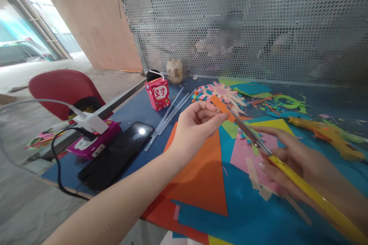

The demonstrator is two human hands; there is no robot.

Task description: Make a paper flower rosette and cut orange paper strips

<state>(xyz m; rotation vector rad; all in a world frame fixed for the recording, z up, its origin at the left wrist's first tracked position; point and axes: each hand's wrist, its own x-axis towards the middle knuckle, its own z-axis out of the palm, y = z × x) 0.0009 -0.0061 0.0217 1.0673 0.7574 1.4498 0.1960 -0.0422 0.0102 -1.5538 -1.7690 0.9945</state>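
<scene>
My left hand [198,126] is closed in a pinch on a small orange paper strip [220,106], held just above the table. My right hand [290,160] grips yellow-handled scissors [301,185]. Their metal blades [248,133] point up and left and reach the strip by my left fingertips. Beneath both hands lie orange [201,176], blue, pink [240,151] and yellow paper sheets with small cut scraps on them.
A paper flower [222,93], red drink carton [157,93], clear glue sticks [169,115], black phone [115,157], magenta power bank [94,143] with cable and a yellow glue gun [330,136] lie on the table. A perforated metal screen [244,26] stands behind, with a person beyond it. A red chair [63,88] is left.
</scene>
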